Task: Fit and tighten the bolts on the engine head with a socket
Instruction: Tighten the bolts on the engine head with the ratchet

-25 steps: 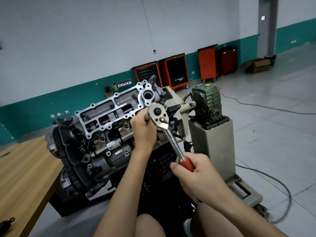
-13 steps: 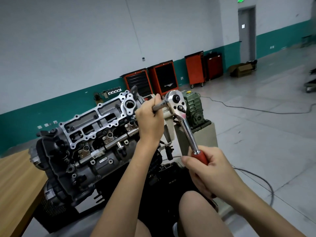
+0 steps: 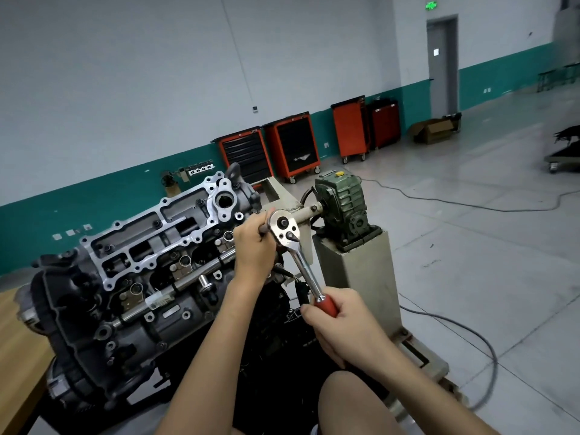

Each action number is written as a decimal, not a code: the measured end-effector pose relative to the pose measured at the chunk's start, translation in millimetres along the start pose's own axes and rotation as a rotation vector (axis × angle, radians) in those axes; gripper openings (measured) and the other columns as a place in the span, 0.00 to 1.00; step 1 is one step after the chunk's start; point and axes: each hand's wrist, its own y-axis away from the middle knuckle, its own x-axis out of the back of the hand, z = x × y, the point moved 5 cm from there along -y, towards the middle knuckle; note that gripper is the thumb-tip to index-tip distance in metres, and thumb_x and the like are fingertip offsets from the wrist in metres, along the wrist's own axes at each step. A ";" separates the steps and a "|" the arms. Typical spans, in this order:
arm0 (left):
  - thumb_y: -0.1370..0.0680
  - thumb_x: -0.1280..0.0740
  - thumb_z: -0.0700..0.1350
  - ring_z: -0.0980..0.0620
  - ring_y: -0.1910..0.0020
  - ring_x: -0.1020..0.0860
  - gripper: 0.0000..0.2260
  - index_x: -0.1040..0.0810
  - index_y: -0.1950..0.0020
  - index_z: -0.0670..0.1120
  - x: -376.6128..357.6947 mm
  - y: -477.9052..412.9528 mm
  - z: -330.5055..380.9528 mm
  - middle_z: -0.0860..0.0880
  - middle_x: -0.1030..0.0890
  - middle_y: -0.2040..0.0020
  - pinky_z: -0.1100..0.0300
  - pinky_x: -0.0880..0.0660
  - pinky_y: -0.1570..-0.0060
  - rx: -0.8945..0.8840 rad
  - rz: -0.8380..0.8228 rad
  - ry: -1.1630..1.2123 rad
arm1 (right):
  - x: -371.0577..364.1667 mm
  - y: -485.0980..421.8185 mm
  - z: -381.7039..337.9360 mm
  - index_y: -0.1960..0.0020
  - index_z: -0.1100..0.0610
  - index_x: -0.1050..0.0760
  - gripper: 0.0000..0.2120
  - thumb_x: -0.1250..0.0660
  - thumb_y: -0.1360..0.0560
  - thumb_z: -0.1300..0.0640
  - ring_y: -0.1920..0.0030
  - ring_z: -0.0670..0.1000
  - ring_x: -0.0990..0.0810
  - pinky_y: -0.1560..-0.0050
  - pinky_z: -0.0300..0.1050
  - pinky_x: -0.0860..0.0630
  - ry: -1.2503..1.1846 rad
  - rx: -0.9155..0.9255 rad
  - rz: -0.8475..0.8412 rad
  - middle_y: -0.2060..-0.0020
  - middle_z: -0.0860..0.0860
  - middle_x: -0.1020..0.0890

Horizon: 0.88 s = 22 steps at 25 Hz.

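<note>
The engine head (image 3: 147, 243), a grey casting with a bright bolt-hole flange, lies tilted on its stand at centre left. A chrome ratchet wrench (image 3: 296, 252) with a red handle is held in front of the head's right end. My right hand (image 3: 342, 321) grips the red handle low at centre. My left hand (image 3: 252, 246) is curled round the extension bar and socket that stick out leftward from the ratchet's round head. The socket's tip is hidden inside my left hand. The ratchet is lifted off the engine.
A green gearbox (image 3: 342, 208) on a beige pedestal (image 3: 361, 277) stands just right of the ratchet. A wooden table (image 3: 15, 350) edges in at the left. Red tool cabinets (image 3: 293, 149) line the far wall. Cables (image 3: 483, 350) trail over the floor at right.
The ratchet has come up and away from the engine's right end, its handle now steeper. Both hands rose with it. The view has swung up and to the right.
</note>
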 end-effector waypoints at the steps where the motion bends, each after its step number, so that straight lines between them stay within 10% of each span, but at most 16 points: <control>1: 0.27 0.37 0.28 0.60 0.76 0.38 0.24 0.38 0.74 0.52 2.2 -3.1 -4.3 0.58 0.36 0.76 0.71 0.41 0.73 0.025 -0.030 0.002 | -1.5 -7.0 1.9 0.66 0.64 0.39 0.14 0.37 0.26 0.63 0.85 0.50 0.39 0.80 0.37 0.41 0.016 -0.004 -0.002 0.83 0.50 0.36; 10: 0.25 0.33 0.36 0.58 0.75 0.36 0.23 0.33 0.75 0.57 5.5 -0.5 21.6 0.56 0.32 0.77 0.59 0.38 0.73 -0.083 -0.451 0.093 | -14.1 -20.3 36.0 0.71 0.56 0.39 0.16 0.40 0.26 0.64 0.85 0.51 0.37 0.81 0.38 0.40 0.013 -0.160 -0.150 0.84 0.52 0.35; 18: 0.24 0.35 0.35 0.58 0.76 0.42 0.14 0.30 0.68 0.30 21.9 -6.2 15.2 0.49 0.38 0.75 0.66 0.45 0.74 -0.044 -0.438 0.105 | 74.3 -80.9 -61.5 0.68 0.57 0.28 0.09 0.32 0.30 0.61 0.76 0.46 0.32 0.75 0.34 0.39 0.994 0.220 -0.125 0.77 0.49 0.30; 22: 0.23 0.34 0.39 0.58 0.75 0.41 0.20 0.32 0.74 0.44 19.2 -1.0 16.1 0.55 0.36 0.77 0.62 0.42 0.73 -0.057 -0.405 0.140 | 37.1 -34.3 -19.1 0.73 0.52 0.36 0.19 0.30 0.30 0.62 0.77 0.42 0.37 0.73 0.35 0.40 0.642 0.119 0.015 0.78 0.45 0.34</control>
